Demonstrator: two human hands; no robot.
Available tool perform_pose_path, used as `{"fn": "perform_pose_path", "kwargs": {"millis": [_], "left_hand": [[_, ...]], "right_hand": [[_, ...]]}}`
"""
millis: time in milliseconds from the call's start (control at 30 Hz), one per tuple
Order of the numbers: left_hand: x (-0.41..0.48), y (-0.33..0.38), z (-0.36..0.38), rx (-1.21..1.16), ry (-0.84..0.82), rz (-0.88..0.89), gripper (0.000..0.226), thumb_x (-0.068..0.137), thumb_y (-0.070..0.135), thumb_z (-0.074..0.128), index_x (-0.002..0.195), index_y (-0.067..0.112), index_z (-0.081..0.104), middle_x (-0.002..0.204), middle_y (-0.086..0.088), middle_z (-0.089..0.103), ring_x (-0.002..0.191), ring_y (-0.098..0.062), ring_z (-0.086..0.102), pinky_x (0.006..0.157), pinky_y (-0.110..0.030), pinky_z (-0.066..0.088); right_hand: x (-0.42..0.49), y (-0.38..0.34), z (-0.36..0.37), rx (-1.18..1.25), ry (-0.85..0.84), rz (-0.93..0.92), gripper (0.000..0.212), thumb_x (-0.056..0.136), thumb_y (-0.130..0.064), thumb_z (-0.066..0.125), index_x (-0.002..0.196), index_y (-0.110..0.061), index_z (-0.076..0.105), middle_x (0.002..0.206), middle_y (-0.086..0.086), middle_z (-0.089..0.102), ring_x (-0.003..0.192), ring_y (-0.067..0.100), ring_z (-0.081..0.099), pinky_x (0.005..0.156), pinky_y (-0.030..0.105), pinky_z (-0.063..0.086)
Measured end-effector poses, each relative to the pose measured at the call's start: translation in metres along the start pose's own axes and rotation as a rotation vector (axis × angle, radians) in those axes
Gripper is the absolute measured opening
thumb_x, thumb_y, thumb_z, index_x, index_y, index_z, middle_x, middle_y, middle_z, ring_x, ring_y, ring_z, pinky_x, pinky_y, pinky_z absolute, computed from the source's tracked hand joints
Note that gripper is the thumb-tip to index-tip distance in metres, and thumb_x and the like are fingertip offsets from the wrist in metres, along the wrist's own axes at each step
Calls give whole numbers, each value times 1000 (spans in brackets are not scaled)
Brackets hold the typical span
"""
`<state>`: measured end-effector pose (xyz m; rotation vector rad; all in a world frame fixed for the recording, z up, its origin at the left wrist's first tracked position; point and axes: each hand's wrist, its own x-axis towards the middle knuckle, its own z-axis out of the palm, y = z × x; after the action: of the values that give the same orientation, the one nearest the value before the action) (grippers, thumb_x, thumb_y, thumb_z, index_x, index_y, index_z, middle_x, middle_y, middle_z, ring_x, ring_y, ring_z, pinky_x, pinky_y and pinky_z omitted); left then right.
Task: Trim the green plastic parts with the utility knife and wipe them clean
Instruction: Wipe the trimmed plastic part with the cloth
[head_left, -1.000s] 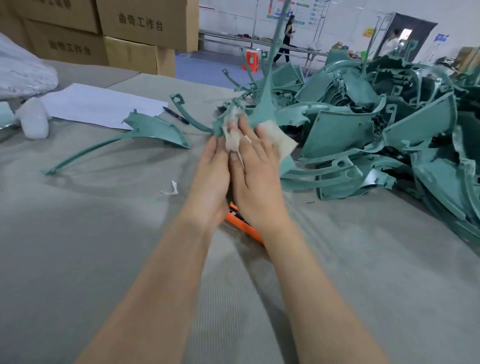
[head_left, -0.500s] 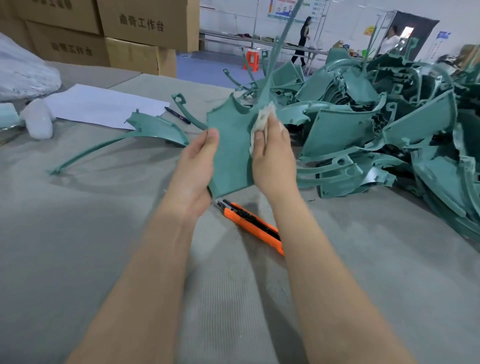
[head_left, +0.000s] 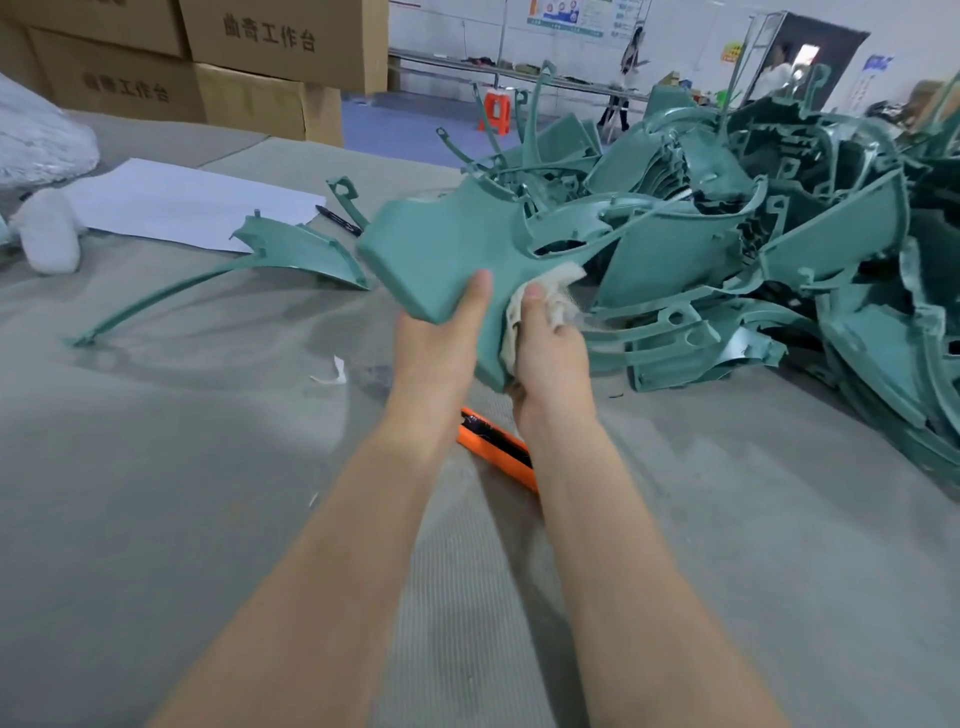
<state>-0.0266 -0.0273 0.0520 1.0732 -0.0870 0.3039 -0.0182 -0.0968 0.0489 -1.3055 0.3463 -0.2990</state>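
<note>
The left hand (head_left: 441, 343) grips one smooth, curved green plastic panel (head_left: 441, 249); the right hand (head_left: 550, 353) pinches one fuzzy white cloth (head_left: 560, 280) against it. One orange knife (head_left: 496, 451) lies beneath.

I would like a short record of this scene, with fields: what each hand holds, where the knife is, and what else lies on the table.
left hand: grips the held green part, thumb on its face
right hand: pinches a white cloth against that part
utility knife: orange, lying on the table between the wrists, untouched
pile of green parts: on the table, to the right
single green part: on the table, to the left, near the paper sheet
step: wiping, not trimming
</note>
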Motion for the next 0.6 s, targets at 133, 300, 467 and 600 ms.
{"fn": "perform_pose_path", "kwargs": {"millis": [133,300,467,600], "left_hand": [[5,2,-9,-15,-95,-60,20,91,4,61,95,22,66,94,11,73,97,-12,69,87,-31,55],[4,12,-15,-9,-217,-169,21,90,1,60,98,20,66,90,9,74,87,-9,70,77,-25,57],[14,23,-40,24,-204,-309,20,87,1,62,98,16,67,87,5,76,80,-11,72,66,-24,58],[16,20,-36,-27,-102,-387,17,88,4,61,101,13,67,88,1,76,79,-13,73,66,-28,60]], "right_hand": [[7,-1,1,112,195,-118,24,102,-29,47,102,-7,57,103,11,66,104,29,64,97,48,50],[25,-9,-21,180,430,-216,23,103,-24,44,109,-5,54,106,11,64,99,25,63,92,41,52],[41,-29,-71,345,555,-229,13,104,-22,44,107,-11,50,107,7,62,96,21,62,87,33,54],[24,-35,-68,476,254,-255,20,104,-29,43,109,-16,56,94,-4,65,78,8,65,71,29,56]]}}
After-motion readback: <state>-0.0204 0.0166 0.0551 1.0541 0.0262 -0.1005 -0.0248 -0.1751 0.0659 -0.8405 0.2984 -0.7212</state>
